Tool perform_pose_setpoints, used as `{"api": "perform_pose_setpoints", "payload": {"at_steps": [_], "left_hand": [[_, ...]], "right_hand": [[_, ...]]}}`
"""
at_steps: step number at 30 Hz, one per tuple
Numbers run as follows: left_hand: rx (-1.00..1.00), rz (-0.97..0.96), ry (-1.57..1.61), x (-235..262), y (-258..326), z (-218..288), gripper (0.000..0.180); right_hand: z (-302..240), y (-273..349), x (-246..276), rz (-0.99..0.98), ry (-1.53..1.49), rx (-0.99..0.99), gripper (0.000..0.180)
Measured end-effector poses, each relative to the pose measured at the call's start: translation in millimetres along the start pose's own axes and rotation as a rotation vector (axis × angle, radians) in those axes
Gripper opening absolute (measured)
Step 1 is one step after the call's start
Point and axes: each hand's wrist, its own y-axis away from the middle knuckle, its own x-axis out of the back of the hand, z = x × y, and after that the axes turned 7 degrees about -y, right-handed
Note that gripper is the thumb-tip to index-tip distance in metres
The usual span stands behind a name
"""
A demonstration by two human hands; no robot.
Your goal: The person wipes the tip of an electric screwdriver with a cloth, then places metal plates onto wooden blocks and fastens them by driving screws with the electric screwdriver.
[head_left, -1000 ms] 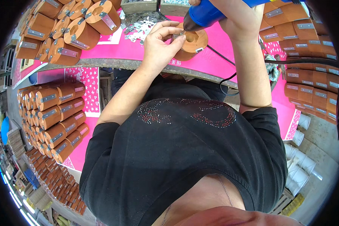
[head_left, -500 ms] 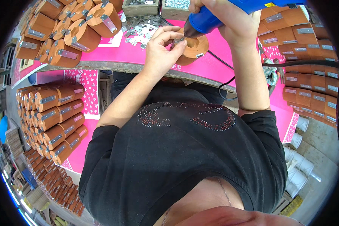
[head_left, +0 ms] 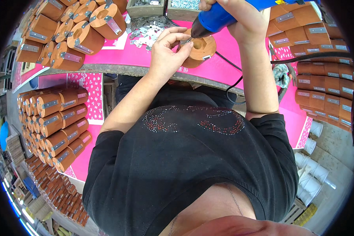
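Note:
A round orange-brown wooden block (head_left: 204, 47) with a hole in its top lies on the pink-covered table in front of me. My left hand (head_left: 170, 49) is closed at its left side, thumb and fingers pinching a small metal plate (head_left: 186, 41) against the block's top edge. From above right, my right hand (head_left: 247, 23) grips a blue power screwdriver (head_left: 218, 19). Its dark nose (head_left: 198, 30) points down at the plate beside my left fingertips. The tip of the bit and any screw there are hidden.
Loose metal plates (head_left: 147, 36) lie behind my left hand, near a wooden tray of screws (head_left: 183, 4). Finished-looking blocks are stacked at left (head_left: 53, 110) and right (head_left: 322, 82). A black cable (head_left: 234, 84) loops over the table's front edge. A greenish cloth (head_left: 280, 74) lies at right.
My right hand, the screwdriver and the block have shifted slightly left. The cable has moved a little, and more of the greenish cloth shows. My left hand keeps its pinch.

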Motion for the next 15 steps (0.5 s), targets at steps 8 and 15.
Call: {"api": "perform_pose_setpoints", "payload": {"at_steps": [8, 15], "left_hand": [[-0.273, -0.007, -0.268, -1, 18, 17, 0.066], [-0.349, -0.015, -0.368, -9, 19, 6, 0.060]], "right_hand": [[-18, 20, -10, 0.143, 0.318, 0.046, 0.045], [-61, 34, 33, -0.045, 0.263, 0.211, 0.045]]}}
